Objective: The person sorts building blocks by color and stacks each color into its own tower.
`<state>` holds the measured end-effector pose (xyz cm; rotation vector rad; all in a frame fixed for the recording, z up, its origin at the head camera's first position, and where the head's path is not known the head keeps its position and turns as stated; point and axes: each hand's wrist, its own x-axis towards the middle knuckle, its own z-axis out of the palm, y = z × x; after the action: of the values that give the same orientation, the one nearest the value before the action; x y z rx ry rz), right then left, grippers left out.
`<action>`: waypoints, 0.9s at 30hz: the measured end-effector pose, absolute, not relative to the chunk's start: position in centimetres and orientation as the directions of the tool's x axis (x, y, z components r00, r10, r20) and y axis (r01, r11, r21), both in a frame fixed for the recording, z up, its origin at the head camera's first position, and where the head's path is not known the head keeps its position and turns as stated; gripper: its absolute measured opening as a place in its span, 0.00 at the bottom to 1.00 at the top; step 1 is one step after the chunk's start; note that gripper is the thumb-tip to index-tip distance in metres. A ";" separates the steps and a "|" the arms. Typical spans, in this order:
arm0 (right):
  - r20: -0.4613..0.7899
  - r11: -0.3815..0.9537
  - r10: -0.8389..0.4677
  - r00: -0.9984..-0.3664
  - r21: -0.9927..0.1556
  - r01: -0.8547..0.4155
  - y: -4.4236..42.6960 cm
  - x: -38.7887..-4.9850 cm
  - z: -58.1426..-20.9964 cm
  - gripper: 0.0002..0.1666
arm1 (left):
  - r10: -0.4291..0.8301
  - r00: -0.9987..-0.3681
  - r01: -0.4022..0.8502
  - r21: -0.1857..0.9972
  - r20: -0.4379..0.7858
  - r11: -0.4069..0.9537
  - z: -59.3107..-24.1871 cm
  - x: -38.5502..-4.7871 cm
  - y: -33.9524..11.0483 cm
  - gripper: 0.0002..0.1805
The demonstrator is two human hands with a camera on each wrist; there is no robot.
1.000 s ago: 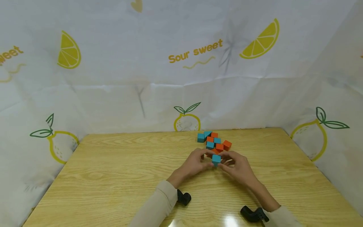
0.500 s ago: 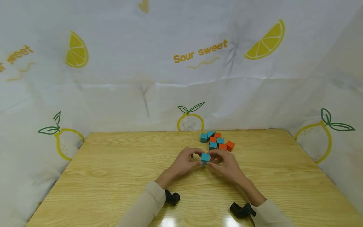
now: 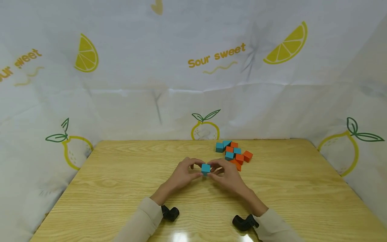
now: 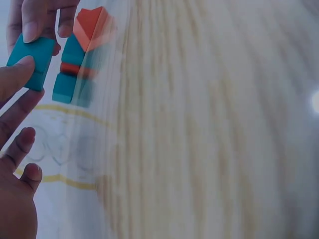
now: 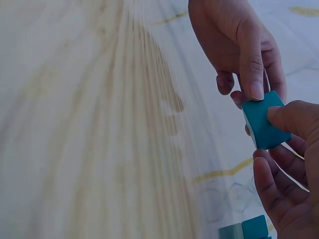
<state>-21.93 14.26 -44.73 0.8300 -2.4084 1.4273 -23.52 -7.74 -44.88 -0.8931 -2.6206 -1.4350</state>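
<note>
A small blue cube-shaped block (image 3: 206, 169) is held between both hands in front of the pile. My left hand (image 3: 182, 174) pinches its left side with thumb and fingers. From the right, my right hand (image 3: 227, 175) pinches the same block. Seen from the left wrist, the left thumb lies across the block's teal face (image 4: 41, 49); the right wrist view shows both thumbs on the block (image 5: 264, 122). Just beyond the right hand lie loose blocks, among them an orange triangular block (image 3: 236, 164) and a blue cube (image 3: 229, 155).
Behind the hands, the pile also has a blue triangular block (image 3: 227, 144), a blue cube (image 3: 219, 147) and an orange cube (image 3: 248, 156) at its right. All lie on a wooden table (image 3: 130, 168) backed by a white lemon-print cloth (image 3: 145, 67).
Both hands have moved left together with the blue block, away from the pile. The orange triangular block, earlier mostly behind the hands, now shows. The head view has shifted slightly.
</note>
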 end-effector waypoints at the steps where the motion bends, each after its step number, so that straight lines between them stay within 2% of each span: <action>1: 0.456 0.364 -0.358 -0.815 -0.735 -0.572 14.1 -21.9 -44.7 0.21 | 0.468 -0.839 0.487 0.769 0.279 0.414 -44.9 -23.5 -8.0 0.18; 11: 0.463 0.302 -0.382 -0.800 -0.755 -0.582 12.1 -22.5 -45.0 0.19 | 0.435 -0.861 0.459 0.772 0.265 0.440 -45.0 -23.4 -10.1 0.18; 21: 0.433 0.303 -0.402 -0.807 -0.769 -0.563 9.2 -22.7 -45.3 0.20 | 0.414 -0.872 0.451 0.757 0.262 0.472 -45.2 -23.1 -12.9 0.18; 27: 0.383 0.310 -0.392 -0.836 -0.801 -0.512 7.6 -22.7 -45.8 0.20 | 0.393 -0.887 0.423 0.765 0.241 0.485 -45.6 -22.9 -14.6 0.18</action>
<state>-22.70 7.64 -45.76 0.8490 -2.4466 1.5645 -22.90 -14.60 -45.60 -0.7368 -2.6779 -1.3954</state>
